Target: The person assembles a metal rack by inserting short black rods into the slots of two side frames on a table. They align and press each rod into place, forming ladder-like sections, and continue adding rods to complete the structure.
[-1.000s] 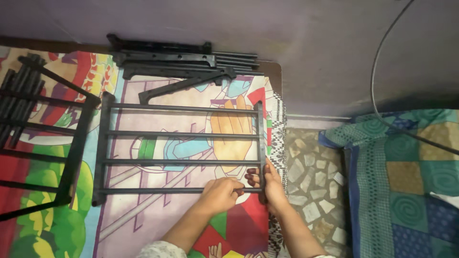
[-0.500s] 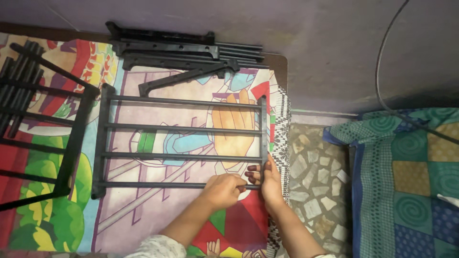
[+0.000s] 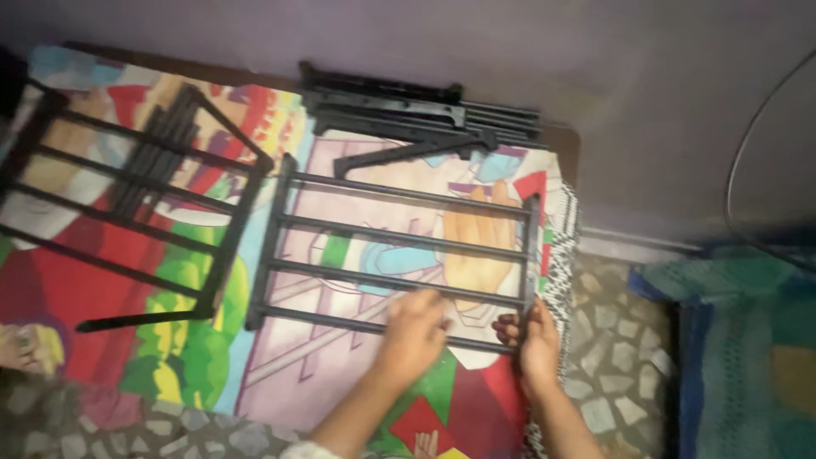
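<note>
A black plastic rack panel [image 3: 399,255] with several parallel rods lies flat on a colourful cartoon-print mat [image 3: 357,374]. My left hand [image 3: 414,327] rests on its nearest rod, fingers curled over it. My right hand [image 3: 534,338] grips the panel's near right corner, at the end of the side bar. The picture is blurred, so the exact finger hold is hard to read.
A second black rack panel [image 3: 127,204] lies on the mat to the left. More black rack parts [image 3: 416,110] are stacked at the mat's far edge against the purple wall. Stone-chip floor [image 3: 612,340] lies right of the mat, then a teal patterned cloth [image 3: 748,357]. A thin cable [image 3: 739,161] curves down the wall.
The view has swung, so everything now sits further right in frame. Both hands stay on the panel's near rod and right corner; the panel has hardly moved on the mat.
</note>
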